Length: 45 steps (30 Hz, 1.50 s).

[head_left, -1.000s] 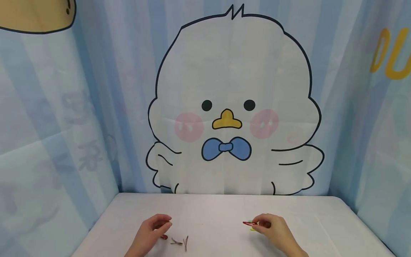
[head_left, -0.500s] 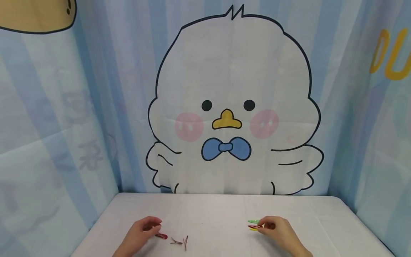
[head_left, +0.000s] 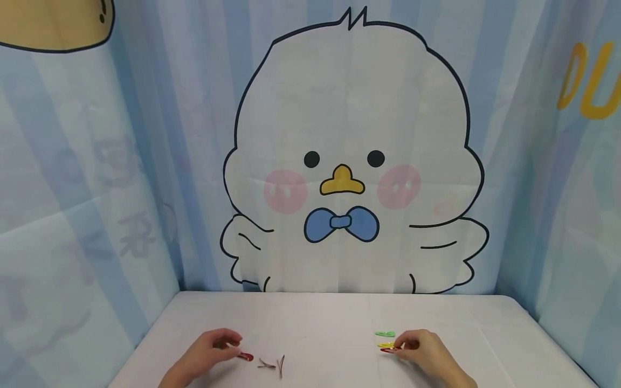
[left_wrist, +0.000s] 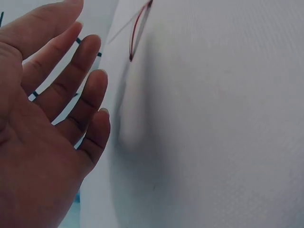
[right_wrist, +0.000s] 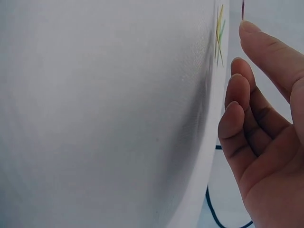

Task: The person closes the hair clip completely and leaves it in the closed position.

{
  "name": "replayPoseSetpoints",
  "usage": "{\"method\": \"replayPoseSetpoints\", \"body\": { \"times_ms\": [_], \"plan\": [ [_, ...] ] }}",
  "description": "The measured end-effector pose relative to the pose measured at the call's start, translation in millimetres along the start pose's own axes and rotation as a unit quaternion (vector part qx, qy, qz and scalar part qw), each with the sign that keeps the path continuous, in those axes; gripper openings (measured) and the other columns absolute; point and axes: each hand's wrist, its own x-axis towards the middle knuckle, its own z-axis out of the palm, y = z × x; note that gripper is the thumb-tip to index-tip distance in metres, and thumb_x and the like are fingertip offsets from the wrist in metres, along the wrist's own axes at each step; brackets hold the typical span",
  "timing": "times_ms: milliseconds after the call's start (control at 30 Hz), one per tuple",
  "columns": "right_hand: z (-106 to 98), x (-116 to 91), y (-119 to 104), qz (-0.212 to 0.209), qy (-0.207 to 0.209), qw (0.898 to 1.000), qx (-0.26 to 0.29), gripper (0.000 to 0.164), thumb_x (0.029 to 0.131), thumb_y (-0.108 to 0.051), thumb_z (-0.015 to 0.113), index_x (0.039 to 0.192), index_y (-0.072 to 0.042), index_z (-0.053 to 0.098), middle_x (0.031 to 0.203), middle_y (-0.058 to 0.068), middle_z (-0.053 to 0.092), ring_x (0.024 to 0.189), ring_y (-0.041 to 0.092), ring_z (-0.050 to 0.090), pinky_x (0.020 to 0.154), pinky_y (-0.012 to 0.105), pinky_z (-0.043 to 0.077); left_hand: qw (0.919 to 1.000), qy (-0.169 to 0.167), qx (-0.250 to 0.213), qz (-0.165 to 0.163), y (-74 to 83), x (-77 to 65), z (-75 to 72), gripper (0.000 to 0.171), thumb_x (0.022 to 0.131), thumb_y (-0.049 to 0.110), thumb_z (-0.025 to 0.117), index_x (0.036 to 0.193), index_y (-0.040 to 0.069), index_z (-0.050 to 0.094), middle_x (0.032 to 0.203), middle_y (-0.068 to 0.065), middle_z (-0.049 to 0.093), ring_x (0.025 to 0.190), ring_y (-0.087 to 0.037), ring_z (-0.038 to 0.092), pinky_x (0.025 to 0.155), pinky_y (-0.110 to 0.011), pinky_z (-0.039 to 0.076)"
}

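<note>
My right hand [head_left: 427, 353] pinches a red snap hair clip [head_left: 388, 350] between thumb and fingertips, low over the table. In the right wrist view only a thin end of this red clip [right_wrist: 243, 8] shows above the thumb. Just beyond it lie a yellow hair clip [head_left: 385, 345] and a green hair clip [head_left: 385, 334]. My left hand [head_left: 204, 353] holds nothing, its fingers loosely bent. Beside its fingertips another red hair clip [head_left: 247, 357] lies on the table; the left wrist view shows that clip [left_wrist: 132, 42] sprung apart, past the fingers.
Two thin reddish-brown hair clips [head_left: 267, 365] lie splayed on the white table [head_left: 320, 323], right of the left hand. Behind the table hangs a striped blue curtain [head_left: 194, 161] with a cartoon bird.
My left hand has drawn back to the left, uncovering the red clip beside it. The right hand has moved nearer and slightly right with its red clip, exposing the green and yellow ones.
</note>
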Motion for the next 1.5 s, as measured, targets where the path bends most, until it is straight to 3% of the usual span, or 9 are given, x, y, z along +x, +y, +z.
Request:
{"method": "replayPoseSetpoints", "body": {
  "times_ms": [233, 467, 567, 867, 967, 1267, 1500],
  "plan": [
    [1.5, 1.4, 1.9, 0.02, -0.022, 1.0, -0.007, 0.011, 0.081, -0.007, 0.083, 0.083, -0.013, 0.073, 0.074, -0.001, 0.057, 0.07, 0.017, 0.05, 0.067, 0.033, 0.042, 0.9997, -0.025, 0.004, -0.008, -2.7, 1.8, -0.4, 0.025, 0.09, 0.01, 0.074, 0.112, -0.001, 0.069, 0.1, -0.004, 0.066, 0.086, -0.02, 0.057, 0.079, -0.039, 0.052],
    [-1.4, 1.6, 10.8, -0.056, -0.056, 0.997, 0.003, 0.011, 0.081, -0.006, 0.081, 0.084, -0.012, 0.073, 0.071, -0.003, 0.057, 0.069, 0.017, 0.05, 0.065, 0.031, 0.04, 0.999, -0.017, 0.039, -0.016, -4.6, 6.1, 1.6, 0.024, 0.085, 0.007, 0.077, 0.108, 0.001, 0.071, 0.097, -0.003, 0.066, 0.084, -0.02, 0.054, 0.079, -0.039, 0.049],
    [-0.7, 2.5, 11.1, -0.063, -0.058, 0.996, -0.002, 0.011, 0.081, -0.005, 0.08, 0.084, -0.012, 0.072, 0.071, -0.003, 0.057, 0.068, 0.017, 0.05, 0.064, 0.03, 0.04, 0.998, -0.011, 0.056, -0.029, -5.0, 7.0, 3.1, 0.023, 0.083, 0.006, 0.079, 0.105, 0.003, 0.072, 0.095, -0.001, 0.064, 0.084, -0.02, 0.052, 0.079, -0.039, 0.047],
    [2.1, 3.0, 3.6, 0.026, -0.051, 0.998, -0.004, 0.009, 0.084, -0.005, 0.079, 0.088, -0.011, 0.074, 0.075, 0.0, 0.058, 0.072, 0.017, 0.051, 0.07, 0.035, 0.044, 0.9957, 0.0, 0.088, -0.027, -7.0, 7.2, 8.9, 0.014, 0.082, 0.005, 0.078, 0.095, 0.007, 0.073, 0.087, -0.001, 0.058, 0.081, -0.021, 0.049, 0.074, -0.037, 0.042],
    [1.4, 2.8, 2.3, 0.039, -0.049, 0.998, 0.0, 0.007, 0.085, -0.006, 0.078, 0.089, -0.01, 0.075, 0.077, 0.0, 0.058, 0.073, 0.017, 0.051, 0.069, 0.034, 0.045, 0.9955, 0.011, 0.089, -0.031, -7.4, 7.5, 10.4, 0.013, 0.082, 0.005, 0.078, 0.094, 0.007, 0.073, 0.086, -0.001, 0.058, 0.081, -0.02, 0.049, 0.073, -0.037, 0.042],
    [-5.5, 0.5, 0.4, 0.054, -0.047, 0.997, 0.0, 0.008, 0.087, -0.012, 0.078, 0.095, -0.011, 0.076, 0.077, 0.001, 0.057, 0.072, 0.018, 0.05, 0.066, 0.034, 0.044, 0.9941, 0.022, 0.101, -0.035, -8.4, 7.5, 11.2, 0.009, 0.082, 0.003, 0.077, 0.087, 0.008, 0.071, 0.086, -0.001, 0.056, 0.08, -0.02, 0.05, 0.074, -0.037, 0.043],
    [-9.6, 0.4, -2.0, 0.054, -0.031, 0.998, 0.008, 0.012, 0.088, -0.015, 0.078, 0.099, -0.011, 0.076, 0.077, 0.001, 0.056, 0.071, 0.018, 0.05, 0.065, 0.032, 0.044, 0.994, 0.007, 0.109, -0.003, -7.9, 6.4, 7.7, 0.006, 0.085, 0.007, 0.077, 0.085, 0.008, 0.07, 0.081, 0.0, 0.058, 0.076, -0.018, 0.051, 0.072, -0.036, 0.043]
  ]
}}
